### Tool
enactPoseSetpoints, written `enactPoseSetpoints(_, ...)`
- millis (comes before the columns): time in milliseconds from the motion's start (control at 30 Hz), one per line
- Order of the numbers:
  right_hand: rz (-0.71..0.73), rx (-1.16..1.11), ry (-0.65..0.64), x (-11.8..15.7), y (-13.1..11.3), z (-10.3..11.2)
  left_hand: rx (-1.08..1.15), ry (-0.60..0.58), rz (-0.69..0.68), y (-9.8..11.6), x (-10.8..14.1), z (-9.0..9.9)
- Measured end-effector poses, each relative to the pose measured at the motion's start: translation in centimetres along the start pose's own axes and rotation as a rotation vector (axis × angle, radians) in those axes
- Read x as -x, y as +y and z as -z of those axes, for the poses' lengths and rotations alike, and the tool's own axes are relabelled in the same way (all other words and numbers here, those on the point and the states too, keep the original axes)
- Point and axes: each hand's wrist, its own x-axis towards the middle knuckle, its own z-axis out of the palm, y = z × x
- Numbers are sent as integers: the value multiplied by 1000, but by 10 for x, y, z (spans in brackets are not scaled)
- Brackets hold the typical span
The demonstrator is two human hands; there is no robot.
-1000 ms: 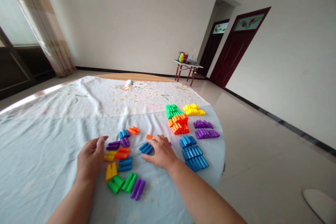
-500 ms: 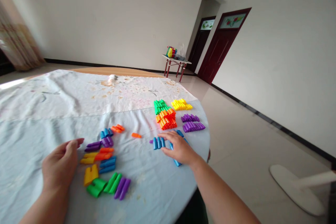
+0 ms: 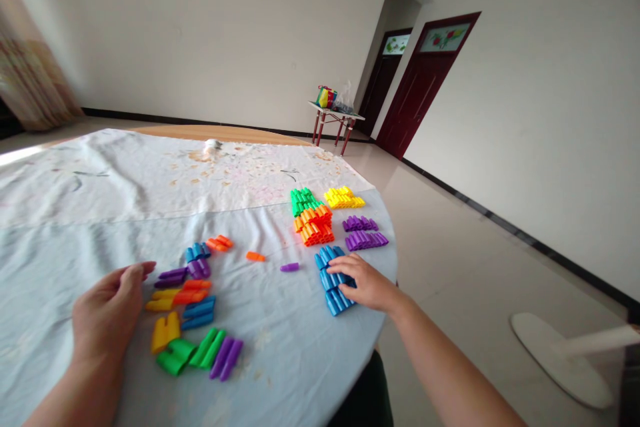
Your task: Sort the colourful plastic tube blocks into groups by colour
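My right hand curls its fingers over the middle row of blue bullet-shaped plastic blocks, which lie in stacked rows near the table's right edge. The palm side of that hand is hidden. My left hand is closed, thumb against the fingers, with nothing visible in it. It is left of a pair of dark purple blocks. A single purple block and a single orange block lie between my hands. Yellow blocks, green blocks and lighter purple blocks lie nearer me.
Beyond my right hand are sorted groups of orange blocks, green blocks, yellow blocks and purple blocks. A wrinkled cloth covers the round table. A small side table with bags stands near the doors.
My right hand has carried a row of blue blocks rightward onto the blue group, uncovering the single purple block. My left hand stays closed at nearly the same place.
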Motion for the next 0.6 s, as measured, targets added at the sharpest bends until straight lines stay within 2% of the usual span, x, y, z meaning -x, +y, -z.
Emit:
enactPoseSetpoints(300,-30,92,85,6,4,-4,7,-9,28,5,1,2)
enactPoseSetpoints(500,-20,83,79,7,3,-6,8,-5,16,1,-1,1)
enactPoseSetpoints(600,-19,95,147,0,0,-1,12,-10,15,0,-2,0)
